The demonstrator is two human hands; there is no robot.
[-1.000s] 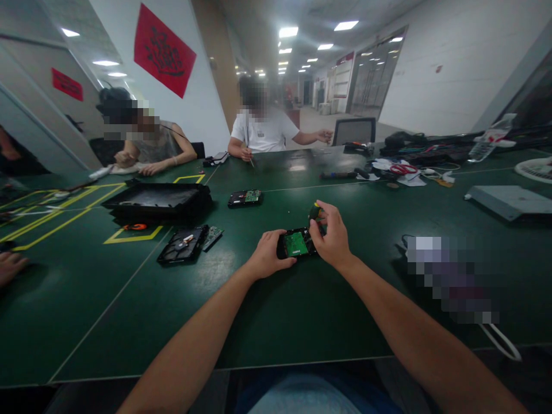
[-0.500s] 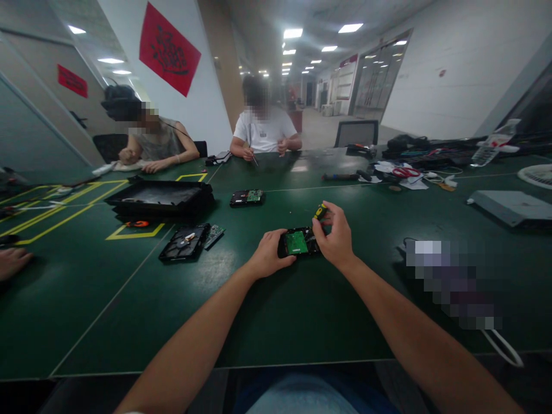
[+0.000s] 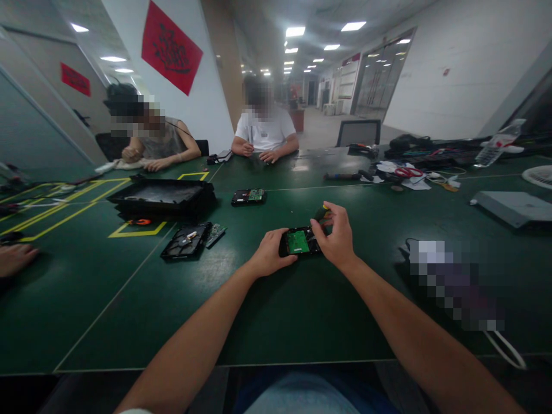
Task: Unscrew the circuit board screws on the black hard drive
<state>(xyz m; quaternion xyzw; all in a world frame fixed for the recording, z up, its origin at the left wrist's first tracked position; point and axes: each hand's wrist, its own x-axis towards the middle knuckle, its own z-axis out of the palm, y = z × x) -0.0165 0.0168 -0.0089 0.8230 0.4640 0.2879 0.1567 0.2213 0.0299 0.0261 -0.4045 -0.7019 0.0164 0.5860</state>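
Observation:
A hard drive [image 3: 298, 241] with a green circuit board facing up lies on the green table in front of me. My left hand [image 3: 274, 256] grips its left end, with the thumb along the near edge and the fingers at the far side. Between the thumb and fingers of my right hand [image 3: 338, 237] is a small screwdriver [image 3: 321, 214], its dark and yellow handle upright over the drive's right end. The screwdriver's tip is hidden behind my right hand, so I cannot tell exactly where it touches.
To the left lie an opened drive casing [image 3: 186, 241], a loose circuit board [image 3: 215, 235] and a black tray [image 3: 161, 198]. Another hard drive [image 3: 249, 197] sits farther back. A grey metal box [image 3: 513, 208] and a plastic bottle [image 3: 495, 146] stand right. Two people sit opposite; another person's hand [image 3: 17, 259] rests far left.
The screwdriver handle has turned in my right fingers, showing a darker side now. My left hand and the drive keep their place. The person opposite has lowered a hand to the table.

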